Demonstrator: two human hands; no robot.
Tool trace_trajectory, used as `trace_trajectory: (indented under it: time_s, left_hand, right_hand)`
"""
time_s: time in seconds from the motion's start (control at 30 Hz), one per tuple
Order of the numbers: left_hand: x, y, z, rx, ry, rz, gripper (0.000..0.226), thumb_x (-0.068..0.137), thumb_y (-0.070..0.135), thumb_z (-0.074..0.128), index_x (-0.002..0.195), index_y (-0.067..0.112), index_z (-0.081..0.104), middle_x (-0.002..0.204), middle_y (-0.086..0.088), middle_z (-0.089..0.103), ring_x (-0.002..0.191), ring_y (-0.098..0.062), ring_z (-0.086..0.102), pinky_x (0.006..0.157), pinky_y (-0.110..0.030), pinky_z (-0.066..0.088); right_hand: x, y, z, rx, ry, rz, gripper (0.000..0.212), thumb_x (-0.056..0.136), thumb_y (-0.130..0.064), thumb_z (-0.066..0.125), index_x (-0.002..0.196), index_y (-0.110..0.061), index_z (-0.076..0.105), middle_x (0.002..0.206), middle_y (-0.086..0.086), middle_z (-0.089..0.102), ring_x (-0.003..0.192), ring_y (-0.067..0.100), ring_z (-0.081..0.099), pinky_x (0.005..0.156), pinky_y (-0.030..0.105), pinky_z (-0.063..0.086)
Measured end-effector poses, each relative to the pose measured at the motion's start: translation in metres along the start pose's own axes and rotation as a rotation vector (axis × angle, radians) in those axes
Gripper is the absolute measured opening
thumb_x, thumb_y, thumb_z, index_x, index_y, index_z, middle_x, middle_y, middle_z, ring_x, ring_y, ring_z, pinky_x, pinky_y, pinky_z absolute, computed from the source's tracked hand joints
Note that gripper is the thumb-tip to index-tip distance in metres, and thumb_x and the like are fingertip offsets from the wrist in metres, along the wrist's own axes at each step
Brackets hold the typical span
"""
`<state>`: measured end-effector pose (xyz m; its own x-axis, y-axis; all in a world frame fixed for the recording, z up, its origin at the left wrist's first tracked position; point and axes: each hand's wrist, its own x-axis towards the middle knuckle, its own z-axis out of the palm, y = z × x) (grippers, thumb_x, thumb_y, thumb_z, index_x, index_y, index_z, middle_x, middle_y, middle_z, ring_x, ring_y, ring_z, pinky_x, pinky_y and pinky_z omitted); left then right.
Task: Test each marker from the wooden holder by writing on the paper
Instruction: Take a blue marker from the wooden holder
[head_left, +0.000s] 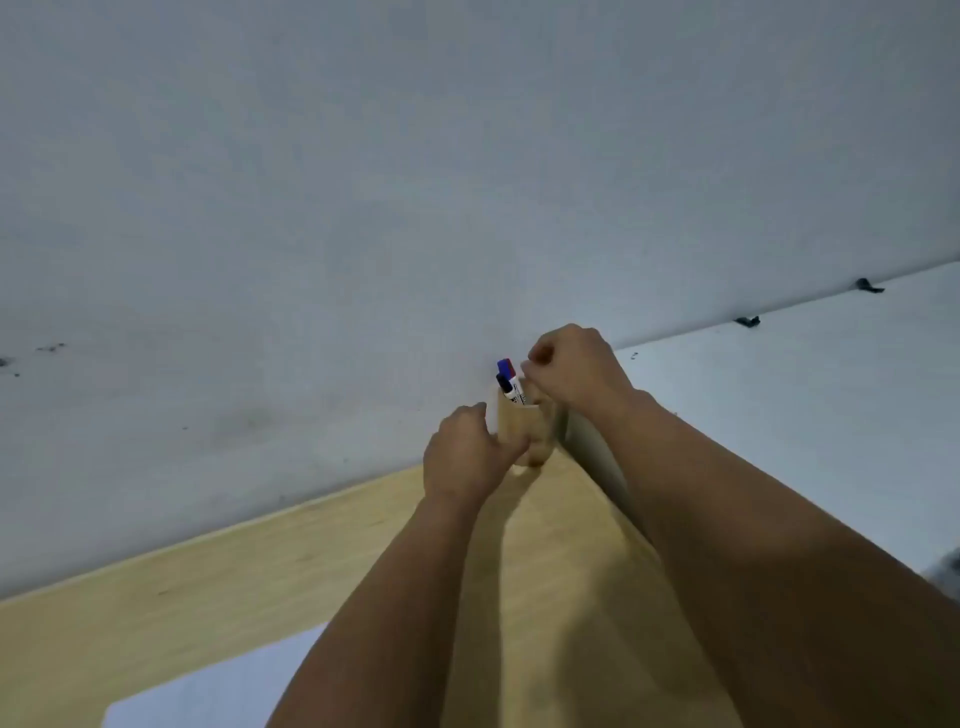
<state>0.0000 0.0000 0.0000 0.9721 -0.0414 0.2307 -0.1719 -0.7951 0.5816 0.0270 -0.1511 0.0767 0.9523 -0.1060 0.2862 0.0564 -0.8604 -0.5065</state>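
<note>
Flanking holder (521, 426), hands (519, 415), wall (363, 208) behind

Single head-worn view, looking forward and down along both forearms toward the wooden holder (519, 428). Holder near frame centre, at arm's reach, standing at the far edge of the desk (208, 597) against a pale wall (363, 182). Wall filling everything above the holder; paper (208, 691) nearest, below-left of it.
</note>
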Motion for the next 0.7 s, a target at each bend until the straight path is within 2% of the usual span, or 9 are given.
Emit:
trace_trajectory:
  time_s: [0.07,0.13,0.23,0.27,0.33,0.43,0.5,0.6,0.7]
  left_hand:
    - [0.009,-0.005,0.014,-0.114,0.030,-0.050,0.056,0.080,0.061,0.075,0.106,0.012,0.065,0.103,-0.012,0.065,0.086,-0.017,0.049,0.076,-0.037,0.047]
    - [0.012,-0.009,0.026,-0.179,0.059,-0.058,0.058,0.075,0.066,0.076,0.098,0.015,0.060,0.094,-0.009,0.062,0.085,-0.022,0.056,0.077,-0.039,0.052]
    - [0.016,-0.010,0.038,-0.286,0.049,-0.041,0.080,0.072,0.064,0.081,0.127,0.008,0.063,0.118,-0.006,0.074,0.106,-0.026,0.070,0.086,-0.043,0.059]
    - [0.016,-0.007,0.038,-0.295,0.057,-0.043,0.081,0.071,0.063,0.082,0.131,0.013,0.062,0.120,-0.003,0.074,0.108,-0.023,0.071,0.087,-0.043,0.060]
    - [0.018,-0.007,0.042,-0.312,0.068,-0.028,0.070,0.070,0.062,0.082,0.124,0.022,0.064,0.113,0.005,0.076,0.102,-0.018,0.071,0.085,-0.043,0.061]
    - [0.019,-0.007,0.047,-0.330,0.072,-0.040,0.056,0.071,0.056,0.080,0.117,0.027,0.064,0.106,0.009,0.075,0.095,-0.015,0.071,0.082,-0.043,0.061]
    - [0.019,-0.007,0.049,-0.338,0.066,-0.055,0.051,0.073,0.052,0.079,0.115,0.027,0.065,0.106,0.009,0.075,0.095,-0.015,0.071,0.082,-0.043,0.061]
    - [0.016,-0.006,0.046,-0.346,0.046,-0.053,0.049,0.078,0.043,0.083,0.120,0.023,0.067,0.111,0.005,0.076,0.100,-0.017,0.071,0.084,-0.038,0.059]
    - [0.015,-0.007,0.038,-0.294,0.034,-0.041,0.049,0.083,0.039,0.079,0.126,0.018,0.068,0.117,-0.001,0.075,0.106,-0.022,0.070,0.085,-0.035,0.055]
  right_hand:
    - [0.015,0.001,0.010,0.052,0.010,0.020,0.017,0.092,-0.030,0.075,0.099,-0.017,0.084,0.101,0.002,0.083,0.096,0.023,0.076,0.088,0.037,0.062]
    - [0.024,-0.004,0.018,0.052,-0.002,0.055,0.026,0.088,-0.042,0.077,0.084,-0.017,0.081,0.088,-0.001,0.080,0.085,0.020,0.074,0.078,0.035,0.061]
    - [0.038,-0.006,0.031,0.020,-0.026,0.122,0.042,0.079,-0.051,0.078,0.076,-0.010,0.073,0.079,0.001,0.076,0.077,0.022,0.072,0.065,0.031,0.054]
    - [0.038,-0.007,0.031,0.005,-0.041,0.150,0.040,0.077,-0.048,0.077,0.073,-0.010,0.069,0.076,0.002,0.074,0.075,0.024,0.072,0.061,0.029,0.051]
    - [0.042,-0.008,0.036,-0.001,-0.058,0.183,0.029,0.076,-0.039,0.075,0.070,-0.014,0.062,0.071,0.002,0.068,0.071,0.027,0.068,0.056,0.027,0.044]
    - [0.044,-0.010,0.038,-0.007,-0.060,0.193,0.025,0.076,-0.033,0.071,0.069,-0.015,0.056,0.067,0.001,0.061,0.063,0.023,0.058,0.054,0.025,0.038]
    - [0.042,-0.013,0.036,-0.034,-0.053,0.182,0.027,0.078,-0.034,0.072,0.070,-0.016,0.055,0.070,0.000,0.061,0.064,0.023,0.058,0.055,0.026,0.037]
    - [0.037,-0.017,0.026,-0.076,-0.003,0.145,0.023,0.081,-0.033,0.072,0.080,-0.011,0.066,0.077,0.003,0.068,0.076,0.028,0.066,0.062,0.029,0.044]
    - [0.033,-0.026,0.003,-0.056,0.096,0.113,0.026,0.081,-0.032,0.071,0.089,-0.008,0.075,0.083,0.006,0.073,0.079,0.030,0.068,0.066,0.030,0.046]
